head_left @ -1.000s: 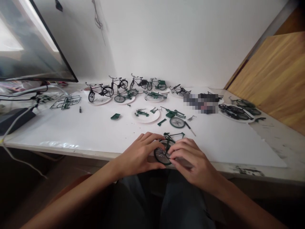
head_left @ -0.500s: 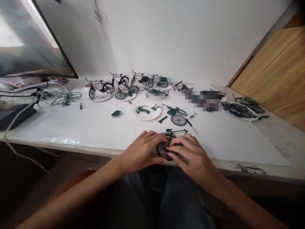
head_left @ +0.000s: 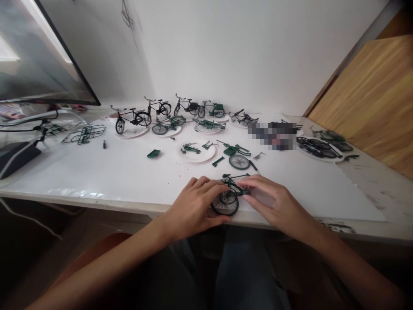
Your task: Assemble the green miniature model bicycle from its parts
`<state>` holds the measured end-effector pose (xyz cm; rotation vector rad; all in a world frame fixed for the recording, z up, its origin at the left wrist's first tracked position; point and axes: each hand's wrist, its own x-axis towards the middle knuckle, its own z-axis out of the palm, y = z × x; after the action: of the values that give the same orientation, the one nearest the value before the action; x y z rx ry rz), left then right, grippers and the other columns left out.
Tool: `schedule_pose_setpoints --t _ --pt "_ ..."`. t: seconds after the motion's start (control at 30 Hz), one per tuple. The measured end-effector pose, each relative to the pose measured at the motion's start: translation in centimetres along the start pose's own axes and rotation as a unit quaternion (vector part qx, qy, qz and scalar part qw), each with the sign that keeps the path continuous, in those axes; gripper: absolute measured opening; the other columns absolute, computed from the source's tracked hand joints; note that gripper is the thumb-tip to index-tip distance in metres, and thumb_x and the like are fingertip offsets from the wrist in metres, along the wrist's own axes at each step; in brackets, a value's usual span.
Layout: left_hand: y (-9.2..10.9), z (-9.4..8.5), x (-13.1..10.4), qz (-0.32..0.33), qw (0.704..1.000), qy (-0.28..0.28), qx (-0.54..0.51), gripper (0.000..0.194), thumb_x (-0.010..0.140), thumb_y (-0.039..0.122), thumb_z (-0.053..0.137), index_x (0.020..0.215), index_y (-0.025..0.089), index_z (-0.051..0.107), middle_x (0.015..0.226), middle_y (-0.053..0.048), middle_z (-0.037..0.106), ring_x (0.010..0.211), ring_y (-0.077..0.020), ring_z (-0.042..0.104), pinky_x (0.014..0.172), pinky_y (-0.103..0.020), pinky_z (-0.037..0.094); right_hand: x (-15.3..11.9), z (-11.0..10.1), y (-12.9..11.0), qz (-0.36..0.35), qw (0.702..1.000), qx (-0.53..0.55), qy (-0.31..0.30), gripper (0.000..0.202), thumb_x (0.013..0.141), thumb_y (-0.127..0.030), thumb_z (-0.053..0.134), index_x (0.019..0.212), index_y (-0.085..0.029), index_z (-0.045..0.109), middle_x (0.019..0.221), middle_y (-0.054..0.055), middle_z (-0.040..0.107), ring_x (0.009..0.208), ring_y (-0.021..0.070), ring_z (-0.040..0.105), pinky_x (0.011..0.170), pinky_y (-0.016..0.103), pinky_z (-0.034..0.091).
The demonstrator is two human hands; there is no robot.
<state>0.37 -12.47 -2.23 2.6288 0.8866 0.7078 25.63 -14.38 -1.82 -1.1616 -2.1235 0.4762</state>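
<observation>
A green model bicycle [head_left: 226, 202] with a dark rear wheel lies on its side at the table's front edge. My left hand [head_left: 195, 206] is curled around its wheel, fingers over the top and thumb at the lower rim. The thumb and index finger of my right hand [head_left: 275, 199] are at the crank end of the frame, right of the wheel. Just beyond lie a loose spoked wheel [head_left: 239, 162], a green frame part with a box [head_left: 229, 151], a narrow green piece [head_left: 218, 162] and a black-handled tool [head_left: 254, 165], partly hidden behind my right hand.
A paper plate [head_left: 200, 160] holds small green parts. Several assembled model bicycles [head_left: 133, 118] stand along the wall, some on plates. Wire racks [head_left: 85, 134] and a green tray [head_left: 154, 153] lie left. A monitor [head_left: 48, 51] overhangs the left; a wooden board [head_left: 364, 94] leans right.
My right hand has moved right, from over the wheel to the crank end, uncovering the wheel's middle. My left hand stays around the wheel. The view has shifted slightly.
</observation>
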Motion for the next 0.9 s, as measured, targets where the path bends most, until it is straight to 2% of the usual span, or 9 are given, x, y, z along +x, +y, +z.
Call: schedule_pose_setpoints --t 0.17,0.33,0.57,0.73,0.9 --pt "0.5 0.1 0.3 -0.031 0.999 0.017 -0.012 0.057 0.085 0.051 0.074 0.128 0.023 0.049 0.128 -0.007 0.063 0.114 -0.0271 0.055 0.095 -0.042 0.043 0.1 0.8 -0.3 -0.048 0.999 -0.014 -0.007 0.022 0.097 -0.024 0.058 0.117 -0.026 0.067 0.119 0.008 0.066 0.116 0.0249 0.060 0.099 0.044 0.052" --pt "0.7 0.4 0.3 -0.028 0.999 0.031 -0.001 0.056 0.085 0.054 0.072 0.127 0.023 0.049 0.125 -0.009 0.064 0.114 -0.0291 0.054 0.095 -0.044 0.042 0.1 1.3 -0.2 -0.063 0.998 -0.021 0.012 0.021 0.097 -0.020 0.058 0.115 -0.025 0.068 0.111 0.008 0.069 0.111 0.0253 0.061 0.095 0.046 0.053" --pt "0.6 0.5 0.4 -0.006 0.999 0.045 0.020 0.053 0.086 0.047 0.074 0.126 0.021 0.049 0.126 -0.010 0.063 0.119 -0.0288 0.052 0.100 -0.044 0.041 0.2 1.3 -0.9 -0.075 0.996 -0.046 0.023 0.023 0.098 -0.016 0.054 0.115 -0.023 0.068 0.111 0.009 0.068 0.112 0.0257 0.059 0.096 0.046 0.052" --pt "0.5 0.5 0.3 -0.005 1.000 0.029 0.010 0.054 0.088 0.044 0.072 0.131 0.023 0.047 0.132 -0.009 0.060 0.122 -0.0281 0.050 0.100 -0.042 0.041 0.3 1.0 -1.1 -0.088 0.992 -0.084 0.023 0.019 0.097 -0.014 0.054 0.108 -0.020 0.068 0.110 0.010 0.066 0.112 0.0261 0.057 0.099 0.047 0.048" --pt "0.6 0.4 0.5 -0.014 1.000 0.022 0.011 0.054 0.087 0.048 0.072 0.128 0.023 0.048 0.129 -0.009 0.060 0.121 -0.0296 0.048 0.100 -0.044 0.040 0.3 0.9 -1.2 -0.093 0.987 -0.124 0.027 0.015 0.096 -0.016 0.056 0.105 -0.018 0.067 0.115 0.013 0.063 0.114 0.0270 0.056 0.099 0.047 0.048"
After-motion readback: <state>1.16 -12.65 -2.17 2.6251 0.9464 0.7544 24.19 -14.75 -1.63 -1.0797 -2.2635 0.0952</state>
